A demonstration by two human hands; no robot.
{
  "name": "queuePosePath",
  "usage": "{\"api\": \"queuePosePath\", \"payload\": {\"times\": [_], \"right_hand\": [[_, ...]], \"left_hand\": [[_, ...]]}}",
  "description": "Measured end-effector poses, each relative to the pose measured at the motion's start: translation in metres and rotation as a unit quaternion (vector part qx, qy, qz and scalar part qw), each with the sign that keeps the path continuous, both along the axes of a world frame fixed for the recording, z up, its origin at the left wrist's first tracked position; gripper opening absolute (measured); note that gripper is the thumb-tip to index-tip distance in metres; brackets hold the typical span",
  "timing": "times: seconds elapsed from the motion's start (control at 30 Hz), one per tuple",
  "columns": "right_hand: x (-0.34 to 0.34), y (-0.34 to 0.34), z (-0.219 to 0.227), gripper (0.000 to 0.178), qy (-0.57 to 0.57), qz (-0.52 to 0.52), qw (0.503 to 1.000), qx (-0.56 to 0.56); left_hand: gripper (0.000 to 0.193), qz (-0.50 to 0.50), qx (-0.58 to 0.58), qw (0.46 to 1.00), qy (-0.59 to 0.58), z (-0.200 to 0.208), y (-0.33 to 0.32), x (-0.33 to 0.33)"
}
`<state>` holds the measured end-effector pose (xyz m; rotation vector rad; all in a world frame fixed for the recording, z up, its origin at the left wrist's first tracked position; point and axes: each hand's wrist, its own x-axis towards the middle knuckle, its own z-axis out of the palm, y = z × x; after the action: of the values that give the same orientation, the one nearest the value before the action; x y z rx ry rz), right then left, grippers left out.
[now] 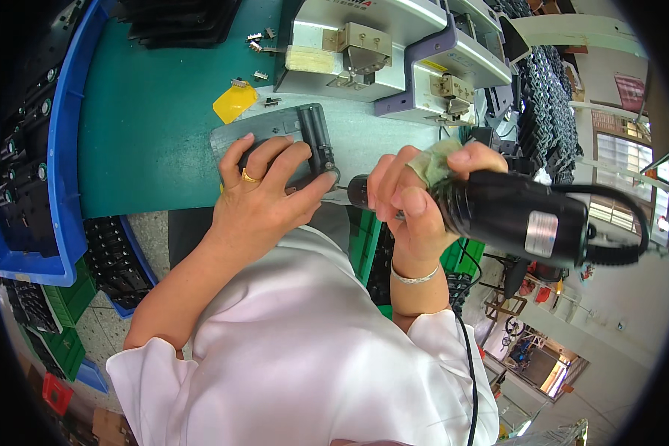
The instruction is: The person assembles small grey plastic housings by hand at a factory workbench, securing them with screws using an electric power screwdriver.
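The black part (pixel 314 134) with its 2 tube-like ridges lies on a grey block (pixel 229 138), near the table's (pixel 141 134) near edge. The left hand (pixel 271 177) is spread over both, pressing down with its fingers and grasping nothing fully; its thumb reaches the part's near end. The right hand (pixel 424 197) is wrapped around a black power screwdriver (pixel 524 215) with a green wrap (pixel 432 160), its tip pointing at that same end.

The work on this 1 part looks under way: it is laid in place and the tool is lined up. Driving in a screw seems left to do, though whether any screw is already in cannot be told.

Beyond the block, a yellow piece (pixel 234 104) carries 1 small switch (pixel 239 83); more loose switches (pixel 256 37) lie toward the far edge.

Along the left edge, a blue tray (pixel 67 141) holds black parts with round metal pieces (pixel 41 172). Below the near edge, a blue bin (pixel 139 249) holds rows of black parts (pixel 111 256). 2 machines (pixel 349 56) stand at the far right corner.
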<state>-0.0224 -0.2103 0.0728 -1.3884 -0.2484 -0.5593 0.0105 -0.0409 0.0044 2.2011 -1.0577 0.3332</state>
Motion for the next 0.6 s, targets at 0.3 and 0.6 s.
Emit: {"api": "queuePosePath", "payload": {"times": [0.3,0.6], "right_hand": [[0.003,0.004,0.005,0.047,0.009,-0.02,1.0,0.022],[-0.008,0.013,0.004,0.043,0.03,-0.053,0.998,-0.029]], "left_hand": [[0.04,-0.006,-0.001,1.0,0.004,-0.003,0.001,0.002],[0.035,-0.002,-0.006,1.0,0.018,0.0,0.0,0.003]]}}
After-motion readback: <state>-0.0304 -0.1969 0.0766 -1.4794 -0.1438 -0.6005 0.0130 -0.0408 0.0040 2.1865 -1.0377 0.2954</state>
